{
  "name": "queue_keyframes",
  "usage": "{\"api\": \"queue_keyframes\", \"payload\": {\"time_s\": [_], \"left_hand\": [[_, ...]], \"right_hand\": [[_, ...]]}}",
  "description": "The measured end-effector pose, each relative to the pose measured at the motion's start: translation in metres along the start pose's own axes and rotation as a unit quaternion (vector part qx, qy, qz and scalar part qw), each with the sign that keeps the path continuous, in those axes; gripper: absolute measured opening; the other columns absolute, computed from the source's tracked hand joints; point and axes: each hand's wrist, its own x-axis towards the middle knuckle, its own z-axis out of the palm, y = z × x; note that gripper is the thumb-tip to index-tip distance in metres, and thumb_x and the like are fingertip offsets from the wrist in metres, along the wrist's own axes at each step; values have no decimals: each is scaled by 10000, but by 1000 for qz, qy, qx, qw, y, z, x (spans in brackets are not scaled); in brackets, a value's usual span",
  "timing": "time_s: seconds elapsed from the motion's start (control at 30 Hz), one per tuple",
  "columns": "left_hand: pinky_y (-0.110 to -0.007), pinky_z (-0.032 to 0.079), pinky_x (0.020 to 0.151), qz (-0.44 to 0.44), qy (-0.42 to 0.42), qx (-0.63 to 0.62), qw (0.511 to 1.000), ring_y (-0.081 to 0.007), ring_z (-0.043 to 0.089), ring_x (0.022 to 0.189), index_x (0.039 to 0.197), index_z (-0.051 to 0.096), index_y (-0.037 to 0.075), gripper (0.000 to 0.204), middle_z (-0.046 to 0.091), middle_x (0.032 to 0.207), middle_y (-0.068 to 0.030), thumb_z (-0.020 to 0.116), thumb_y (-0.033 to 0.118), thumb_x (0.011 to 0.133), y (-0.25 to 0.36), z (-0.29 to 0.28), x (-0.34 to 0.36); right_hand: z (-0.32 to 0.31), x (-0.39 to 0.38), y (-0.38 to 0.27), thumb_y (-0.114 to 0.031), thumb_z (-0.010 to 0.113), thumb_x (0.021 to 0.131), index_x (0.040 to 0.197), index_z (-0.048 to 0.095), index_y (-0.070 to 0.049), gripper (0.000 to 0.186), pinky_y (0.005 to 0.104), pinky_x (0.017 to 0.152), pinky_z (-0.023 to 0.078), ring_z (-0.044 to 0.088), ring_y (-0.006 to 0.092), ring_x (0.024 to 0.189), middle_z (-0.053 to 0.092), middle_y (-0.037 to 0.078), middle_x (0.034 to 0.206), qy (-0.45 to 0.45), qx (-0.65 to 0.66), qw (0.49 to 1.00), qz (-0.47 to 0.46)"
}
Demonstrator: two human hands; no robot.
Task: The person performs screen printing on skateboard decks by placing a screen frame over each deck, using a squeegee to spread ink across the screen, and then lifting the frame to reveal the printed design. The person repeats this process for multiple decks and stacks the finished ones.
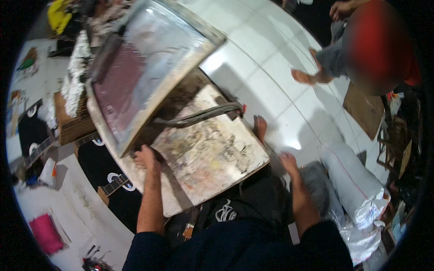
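A screen printing frame [199,56] stands tilted up over a paint-stained board [208,162], its mesh partly maroon and partly clear. My left hand [145,159] is at the frame's near lower corner, its fingers closed around the edge. Across the board, beneath the raised frame, runs a dark bar [203,116]. To the right of the board is my right hand [288,163], away from the frame and near my knee. It is small and blurred, and whether anything is in its fingers does not show.
Black fabric pieces [95,165] with white prints lie on the left, by a brown stack [72,119]. A pink object [46,233] is at lower left. Another person [334,63] sits at upper right on the tiled floor [271,90]. Stuffed grey sacks [350,185] lie at right.
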Motion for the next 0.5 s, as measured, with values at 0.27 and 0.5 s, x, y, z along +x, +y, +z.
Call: {"api": "queue_keyframes", "payload": {"time_s": [0.27,0.5], "left_hand": [[-419,546,880,-165,-122,-425,882,-321,668,1031,1273,628,-70,421,679,1227,-163,469,249,1049,13,-8,7],[-412,526,931,-220,-192,-475,830,-279,641,1063,1332,571,-25,433,656,1244,-139,475,307,1072,-13,-30,5]], "right_hand": [[113,192,-180,-397,695,908,1275,696,-105,468,450,1094,435,580,338,1217,678,149,1201,-16,-183,969,-166],[232,220,-262,-118,694,892,1336,674,-227,457,456,1080,459,506,340,1323,554,158,1382,-210,-286,811,-465]]}}
